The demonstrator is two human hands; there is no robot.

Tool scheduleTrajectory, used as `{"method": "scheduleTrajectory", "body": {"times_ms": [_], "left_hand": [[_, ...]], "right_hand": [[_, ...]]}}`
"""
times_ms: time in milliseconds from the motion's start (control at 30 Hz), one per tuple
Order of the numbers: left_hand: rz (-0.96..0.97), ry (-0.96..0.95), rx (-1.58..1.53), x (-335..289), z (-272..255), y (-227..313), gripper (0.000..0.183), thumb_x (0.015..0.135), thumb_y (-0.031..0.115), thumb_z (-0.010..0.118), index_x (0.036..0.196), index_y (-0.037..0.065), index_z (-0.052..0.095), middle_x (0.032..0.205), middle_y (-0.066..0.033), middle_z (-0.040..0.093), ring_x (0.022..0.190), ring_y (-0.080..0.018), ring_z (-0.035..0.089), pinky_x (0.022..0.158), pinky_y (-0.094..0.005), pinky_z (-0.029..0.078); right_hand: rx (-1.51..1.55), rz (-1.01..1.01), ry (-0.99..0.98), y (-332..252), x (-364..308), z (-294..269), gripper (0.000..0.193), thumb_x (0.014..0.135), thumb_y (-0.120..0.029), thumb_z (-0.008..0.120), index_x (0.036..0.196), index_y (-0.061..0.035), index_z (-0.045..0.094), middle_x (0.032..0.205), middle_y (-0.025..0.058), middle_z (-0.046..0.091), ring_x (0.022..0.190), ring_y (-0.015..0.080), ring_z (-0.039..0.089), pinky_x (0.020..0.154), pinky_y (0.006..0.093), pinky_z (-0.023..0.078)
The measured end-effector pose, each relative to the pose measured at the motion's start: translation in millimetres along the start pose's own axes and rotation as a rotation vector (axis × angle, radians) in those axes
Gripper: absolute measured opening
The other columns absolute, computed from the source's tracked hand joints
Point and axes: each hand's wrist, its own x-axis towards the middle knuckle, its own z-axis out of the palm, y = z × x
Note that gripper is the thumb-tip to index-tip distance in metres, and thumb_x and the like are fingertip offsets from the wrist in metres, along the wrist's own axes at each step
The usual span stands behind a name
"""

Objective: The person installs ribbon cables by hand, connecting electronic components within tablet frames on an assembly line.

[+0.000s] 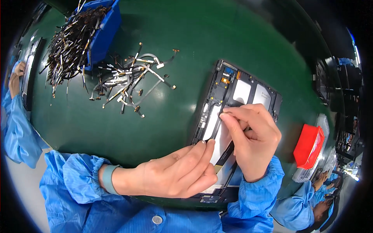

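An opened tablet (241, 91) lies tilted on the green table, its white battery panels, dark strips and small circuit parts exposed. Over its middle, my right hand (254, 136) is closed in a pinch, thumb against forefinger, on what looks like a thin black flex cable (218, 125). My left hand (175, 171) comes in from the lower left. Its fingers are pressed together, with the tips at the tablet's left side beside that dark strip. Whatever they grip is hidden. To the left lies a loose heap of flex cables (130, 79) with silver and black ends.
A blue bin (105, 37) at the far left overflows with a dense bundle of more cables (72, 44). At the right stands a red tray (308, 146) beside clear plastic packaging (323, 128). Other people in blue sleeves (21, 126) work at the left and lower right edges.
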Motion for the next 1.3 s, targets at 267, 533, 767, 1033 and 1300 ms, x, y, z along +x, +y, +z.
{"method": "scheduleTrajectory", "body": {"times_ms": [267, 533, 767, 1033, 1300], "left_hand": [[0.037, -0.034, 0.032, 0, -1, -5, 0.012, 0.084, 0.018, 0.055, 0.074, 0.012, 0.052, 0.102, -0.0106, 0.070, 0.089, -0.0161, 0.067, 0.070, -0.0195, 0.053], [0.029, -0.034, -0.046, -2, -6, 3, 0.010, 0.082, 0.019, 0.054, 0.080, 0.011, 0.058, 0.103, -0.0055, 0.061, 0.099, -0.0205, 0.063, 0.076, -0.0241, 0.053], [-0.164, 0.041, -0.259, -5, -9, -36, 0.017, 0.074, 0.010, 0.062, 0.090, 0.003, 0.061, 0.106, -0.0118, 0.061, 0.105, -0.0286, 0.062, 0.083, -0.0332, 0.054], [-0.387, 0.072, 0.087, 21, 33, -113, 0.024, 0.075, 0.008, 0.060, 0.097, 0.000, 0.062, 0.105, -0.0094, 0.061, 0.102, -0.0243, 0.058, 0.081, -0.0331, 0.052], [-0.422, 0.223, 0.060, 0, 34, -124, 0.012, 0.072, 0.002, 0.066, 0.080, 0.002, 0.058, 0.084, -0.0108, 0.059, 0.088, -0.0293, 0.057, 0.074, -0.0387, 0.050]], "right_hand": [[-0.309, -0.411, -0.101, -4, -24, -7, 0.033, 0.071, 0.008, 0.068, 0.103, 0.0017, 0.067, 0.093, 0.0126, 0.061, 0.076, 0.0236, 0.061, 0.059, 0.0287, 0.050], [-0.713, -0.401, -0.130, -16, -19, -10, 0.042, 0.074, -0.005, 0.061, 0.116, -0.0051, 0.064, 0.111, 0.0091, 0.055, 0.100, 0.0277, 0.054, 0.087, 0.0402, 0.042], [-0.554, -0.361, -0.328, -9, -101, -57, 0.075, 0.057, -0.040, 0.086, 0.121, -0.0090, 0.062, 0.128, 0.0187, 0.046, 0.118, 0.0412, 0.045, 0.101, 0.0580, 0.034], [-0.426, -0.379, -0.288, 17, -133, -59, 0.062, 0.068, -0.025, 0.082, 0.124, -0.0103, 0.061, 0.130, 0.0151, 0.050, 0.117, 0.0360, 0.051, 0.094, 0.0474, 0.044], [-0.245, -0.494, -0.074, 56, -23, -27, 0.069, 0.075, -0.019, 0.079, 0.135, -0.0033, 0.048, 0.137, 0.0156, 0.049, 0.130, 0.0318, 0.045, 0.105, 0.0394, 0.042]]}}
